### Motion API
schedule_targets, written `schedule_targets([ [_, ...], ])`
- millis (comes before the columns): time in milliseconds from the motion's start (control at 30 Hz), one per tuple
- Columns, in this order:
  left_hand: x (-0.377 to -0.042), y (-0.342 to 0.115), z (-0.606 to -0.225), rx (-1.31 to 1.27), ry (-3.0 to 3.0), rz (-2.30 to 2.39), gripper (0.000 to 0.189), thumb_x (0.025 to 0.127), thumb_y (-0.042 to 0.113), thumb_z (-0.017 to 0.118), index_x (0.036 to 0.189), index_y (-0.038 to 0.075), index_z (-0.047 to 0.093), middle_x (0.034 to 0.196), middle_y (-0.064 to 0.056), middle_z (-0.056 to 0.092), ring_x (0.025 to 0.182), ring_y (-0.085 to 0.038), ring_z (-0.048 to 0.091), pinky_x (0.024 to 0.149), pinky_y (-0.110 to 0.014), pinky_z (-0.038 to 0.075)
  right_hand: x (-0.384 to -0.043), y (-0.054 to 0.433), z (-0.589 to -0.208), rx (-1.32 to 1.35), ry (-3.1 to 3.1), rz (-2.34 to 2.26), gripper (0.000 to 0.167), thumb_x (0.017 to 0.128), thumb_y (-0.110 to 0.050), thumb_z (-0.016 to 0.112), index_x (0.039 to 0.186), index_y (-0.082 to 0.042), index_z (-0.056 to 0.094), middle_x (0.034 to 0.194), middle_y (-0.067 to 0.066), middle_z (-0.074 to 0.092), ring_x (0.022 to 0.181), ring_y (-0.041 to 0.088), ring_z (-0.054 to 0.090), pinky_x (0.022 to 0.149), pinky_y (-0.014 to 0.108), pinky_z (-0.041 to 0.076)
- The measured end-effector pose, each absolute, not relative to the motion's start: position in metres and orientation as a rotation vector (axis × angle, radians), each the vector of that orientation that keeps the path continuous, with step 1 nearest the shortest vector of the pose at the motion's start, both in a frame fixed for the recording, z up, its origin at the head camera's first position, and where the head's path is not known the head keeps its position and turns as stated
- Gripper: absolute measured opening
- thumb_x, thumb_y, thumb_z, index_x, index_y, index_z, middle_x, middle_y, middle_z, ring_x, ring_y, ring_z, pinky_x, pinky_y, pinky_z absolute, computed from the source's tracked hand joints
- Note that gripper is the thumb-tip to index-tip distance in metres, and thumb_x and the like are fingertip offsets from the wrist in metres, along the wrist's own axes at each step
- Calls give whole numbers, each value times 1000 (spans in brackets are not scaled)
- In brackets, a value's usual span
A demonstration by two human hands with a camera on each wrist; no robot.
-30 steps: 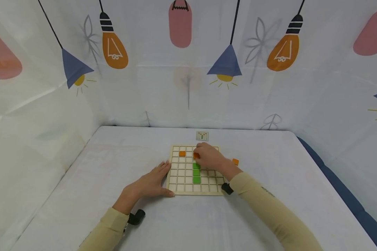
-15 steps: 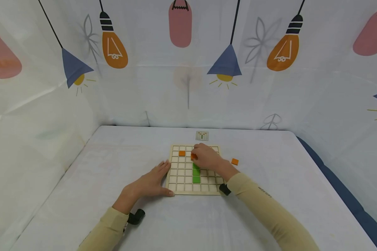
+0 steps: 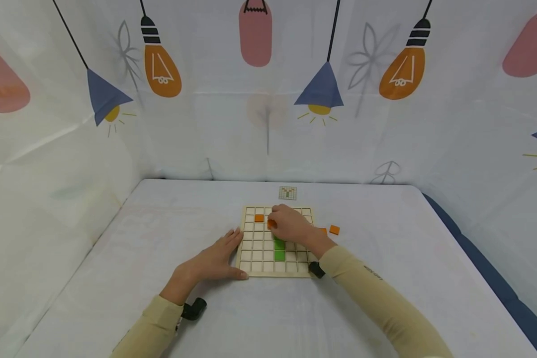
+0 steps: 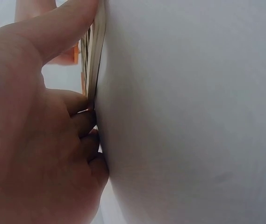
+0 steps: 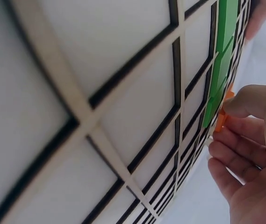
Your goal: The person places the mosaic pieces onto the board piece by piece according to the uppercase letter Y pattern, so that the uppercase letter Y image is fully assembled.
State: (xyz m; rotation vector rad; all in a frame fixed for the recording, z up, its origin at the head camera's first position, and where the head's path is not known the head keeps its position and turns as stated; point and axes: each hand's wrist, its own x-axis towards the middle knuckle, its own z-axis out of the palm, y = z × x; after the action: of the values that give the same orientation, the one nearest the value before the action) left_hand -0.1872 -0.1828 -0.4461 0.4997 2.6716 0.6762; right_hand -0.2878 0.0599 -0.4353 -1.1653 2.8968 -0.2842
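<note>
A square wooden grid board (image 3: 257,254) lies flat on the table. My right hand (image 3: 291,224) is over its upper middle, pinching an orange square tile (image 5: 220,120) between thumb and forefinger. Below it, a column of green tiles (image 3: 279,250) sits in the grid, its top partly covered by the hand. Another orange tile (image 3: 259,218) fills a cell near the upper left. Along the board's left side rests my left hand (image 3: 217,259), fingers extended and thumb at the lower corner. In the left wrist view, the board's edge (image 4: 95,60) touches that hand.
Loose orange tiles (image 3: 334,229) lie on the table right of the board, one partly behind the right wrist. A small card with a grid pattern (image 3: 288,193) is beyond the board. White cloth covers the table (image 3: 170,214), and a printed curtain (image 3: 232,129) hangs behind.
My right hand has shifted slightly left across the board with the orange tile, uncovering part of another loose orange tile by its wrist. The left hand stays where it was.
</note>
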Motion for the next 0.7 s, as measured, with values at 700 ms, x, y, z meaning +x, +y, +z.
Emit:
schedule_targets([
  [700,-187,-184,-449,514,2677,676,114,78,58,77,160,10,14,169,-7,10,157,-29,7,125,-51,21,-285,55,-437,-1143,2903,-249,14,93,-12,62,100,-11,73,91,1,57,82,15,46,73,28,45],
])
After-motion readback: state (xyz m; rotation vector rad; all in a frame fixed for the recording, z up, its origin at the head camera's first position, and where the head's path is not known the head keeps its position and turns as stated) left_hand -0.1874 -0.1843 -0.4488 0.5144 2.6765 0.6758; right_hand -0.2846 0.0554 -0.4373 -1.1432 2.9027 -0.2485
